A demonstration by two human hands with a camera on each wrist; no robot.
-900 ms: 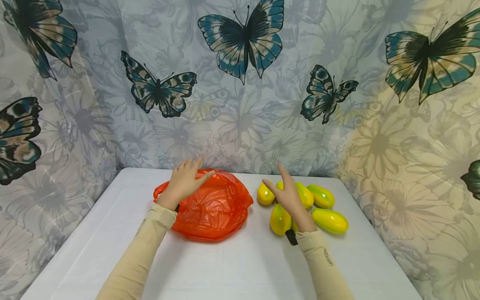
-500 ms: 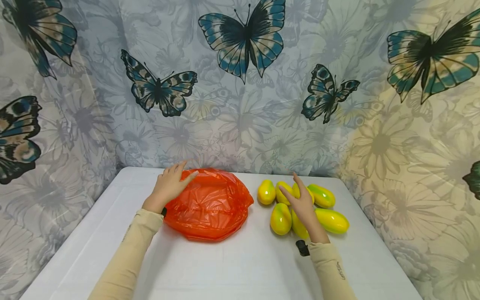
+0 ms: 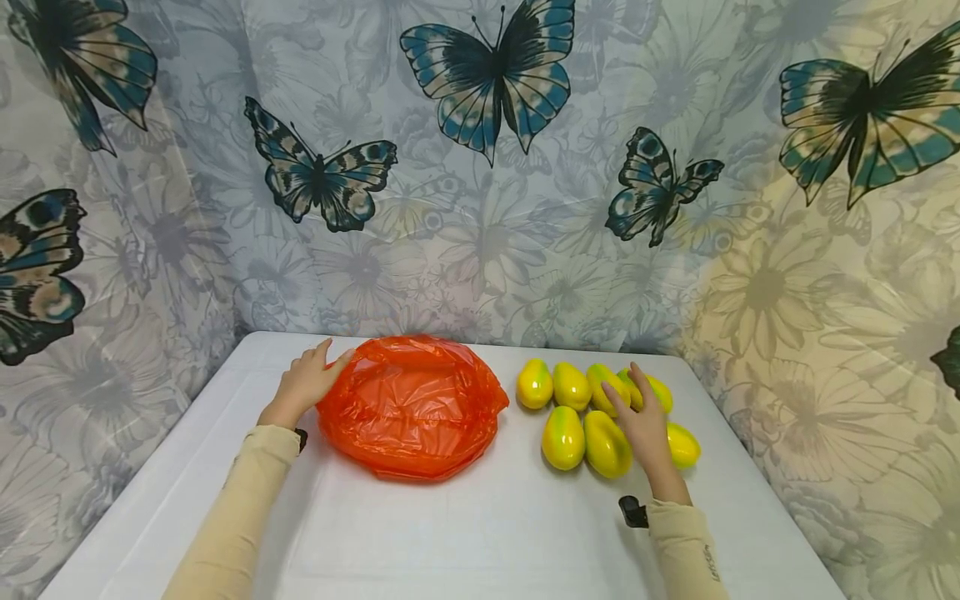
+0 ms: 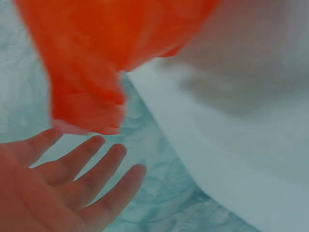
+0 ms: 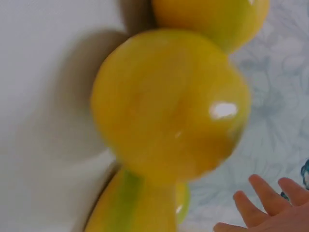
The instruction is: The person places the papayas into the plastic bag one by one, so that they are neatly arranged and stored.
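A red plastic bag lies spread with its mouth open on the left half of the table. My left hand is at the bag's left edge, fingers spread, holding nothing. In the left wrist view a hanging part of the red bag comes right down to the fingertips. Several glossy yellow-green mangoes lie in two rows on the right. Over the right end of these rows my right hand hovers with fingers extended, hiding parts of some. A mango fills the middle of the right wrist view, apart from the fingers.
A white cloth covers the table. Behind it and at both sides stands a patterned butterfly curtain, close to the table's back edge. Dark wrist straps show at both sleeves.
My left hand has moved left, off the bag's middle to its edge. The right hand has moved right and toward me across the mangoes. Bag and mangoes stay in place.
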